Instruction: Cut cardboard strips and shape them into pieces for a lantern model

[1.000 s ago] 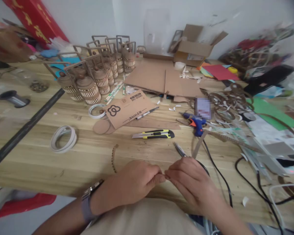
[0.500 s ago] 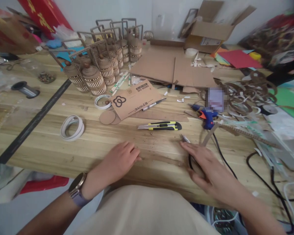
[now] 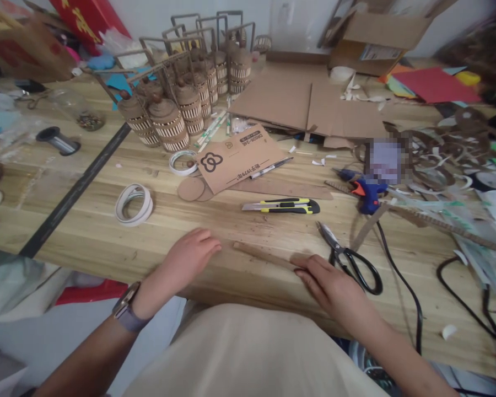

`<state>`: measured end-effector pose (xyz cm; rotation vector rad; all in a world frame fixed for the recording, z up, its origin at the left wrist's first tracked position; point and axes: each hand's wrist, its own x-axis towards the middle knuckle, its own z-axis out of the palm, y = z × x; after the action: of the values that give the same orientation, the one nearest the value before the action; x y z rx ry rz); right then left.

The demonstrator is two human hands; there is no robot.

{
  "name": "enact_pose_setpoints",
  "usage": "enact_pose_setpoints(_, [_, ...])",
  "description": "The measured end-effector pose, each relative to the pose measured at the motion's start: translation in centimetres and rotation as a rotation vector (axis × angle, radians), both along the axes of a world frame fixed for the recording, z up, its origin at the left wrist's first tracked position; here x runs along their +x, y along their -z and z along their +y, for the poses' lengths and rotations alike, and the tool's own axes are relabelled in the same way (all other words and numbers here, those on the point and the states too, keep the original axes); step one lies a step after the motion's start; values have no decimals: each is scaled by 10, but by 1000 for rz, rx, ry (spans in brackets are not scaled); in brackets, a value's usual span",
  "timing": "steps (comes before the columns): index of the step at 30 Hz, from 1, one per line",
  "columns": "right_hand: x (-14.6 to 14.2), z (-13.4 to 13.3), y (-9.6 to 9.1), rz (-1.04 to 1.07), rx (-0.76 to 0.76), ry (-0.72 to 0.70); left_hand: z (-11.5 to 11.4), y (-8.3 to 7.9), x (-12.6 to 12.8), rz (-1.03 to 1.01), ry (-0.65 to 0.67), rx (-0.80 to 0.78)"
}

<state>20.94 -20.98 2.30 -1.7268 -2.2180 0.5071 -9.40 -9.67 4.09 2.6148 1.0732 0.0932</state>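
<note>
My right hand point(image 3: 330, 284) pinches the right end of a narrow brown cardboard strip point(image 3: 264, 256) between thumb and fingers. The strip's other end points left, free of my left hand point(image 3: 190, 255). That hand hovers low over the wood with its fingers curled together and nothing visible in them; a watch is on its wrist. Black-handled scissors point(image 3: 342, 248) lie just beyond my right hand. Farther back rests a yellow and black utility knife point(image 3: 281, 206), blade pointing left. A blue glue gun point(image 3: 371, 196) lies to its right.
Rolls of white tape point(image 3: 134, 204) sit on the left. Behind are a printed cardboard piece point(image 3: 240, 157), a pen point(image 3: 271, 167), several lantern-like bamboo pieces point(image 3: 169, 125) and cardboard sheets point(image 3: 276, 99). Coiled brown strips point(image 3: 434, 149) and a black cable point(image 3: 400, 281) occupy the right.
My right hand has come off the scissors, moved left and taken hold of the cardboard strip. The scissors now lie uncovered. My left hand has shifted slightly away from the strip.
</note>
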Motion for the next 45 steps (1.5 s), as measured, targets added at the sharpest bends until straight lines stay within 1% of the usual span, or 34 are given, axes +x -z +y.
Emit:
enact_pose_setpoints(3, [1,4,-3,28,-58,20,-6,1,9,-112,-94,-23])
enact_pose_setpoints(5, [0,8,-4,42,-100,26,-11,2,20,-165,-117,-46])
enact_pose_setpoints(7, [1,12,-4,71,-135,31,-14,4,30,-175,-138,-79])
enact_pose_setpoints(9, [1,14,-5,112,-159,40,-14,6,36,-179,-169,-131])
enact_pose_setpoints(11, [0,16,-7,178,-181,60,-12,7,38,-249,-216,-201])
enact_pose_setpoints(12, [-1,16,-9,223,-196,77,-10,7,38,-319,-260,-238])
enact_pose_setpoints(14, [-6,17,-15,340,-258,137,-7,5,38,-526,-406,-325])
enact_pose_setpoints(16, [-12,19,-21,500,-355,236,-5,1,42,-786,-594,-428])
enact_pose_setpoints(17, [-15,21,-24,590,-394,298,-4,-1,45,-914,-669,-479])
enact_pose_setpoints(18, [-19,23,-27,682,-422,358,-4,-2,49,-1019,-707,-531])
enact_pose_setpoints(19, [-23,25,-28,767,-436,411,-5,-4,53,-1088,-699,-584])
enact_pose_setpoints(20, [-27,28,-30,839,-442,450,-7,-6,58,-1120,-649,-634])
enact_pose_setpoints(23, [-40,38,-31,954,-445,477,-13,-11,74,-1058,-408,-768])
enact_pose_setpoints(24, [-45,41,-32,961,-444,466,-15,-13,78,-1023,-361,-796])
enact_pose_setpoints(25, [-48,42,-33,953,-443,448,-15,-14,83,-996,-350,-810])
enact_pose_setpoints(26, [-50,43,-34,927,-440,425,-15,-15,86,-979,-366,-816])
enact_pose_setpoints(28, [-45,40,-36,808,-418,371,-12,-15,90,-978,-445,-809])
enact_pose_setpoints(29, [-38,36,-36,704,-384,347,-11,-15,91,-995,-489,-799])
enact_pose_setpoints(31, [-15,22,-33,421,-258,335,-7,-12,91,-1039,-558,-787])
enact_pose_setpoints(32, [0,13,-29,237,-162,359,-6,-10,90,-1058,-578,-784])
enact_pose_setpoints(33, [15,3,-23,61,-73,411,-5,-8,90,-1075,-590,-785])
enact_pose_setpoints(34, [30,-8,-16,-75,-6,445,-5,-6,90,-1090,-598,-790])
enact_pose_setpoints(36, [54,-25,-2,-202,25,438,-4,-3,91,-1123,-611,-811])
enact_pose_setpoints(38, [67,-34,8,-213,26,449,-1,-3,94,-1155,-625,-839])
enact_pose_setpoints(40, [68,-35,11,-157,-16,461,5,-6,96,-1187,-650,-880])
enact_pose_setpoints(42, [64,-29,5,-62,-72,470,15,-11,95,-1245,-685,-958])
enact_pose_setpoints(43, [62,-26,-1,0,-101,475,20,-15,93,-1281,-698,-1022])
enact_pose_setpoints(45, [54,-19,-16,161,-166,481,29,-20,85,-1353,-679,-1215])
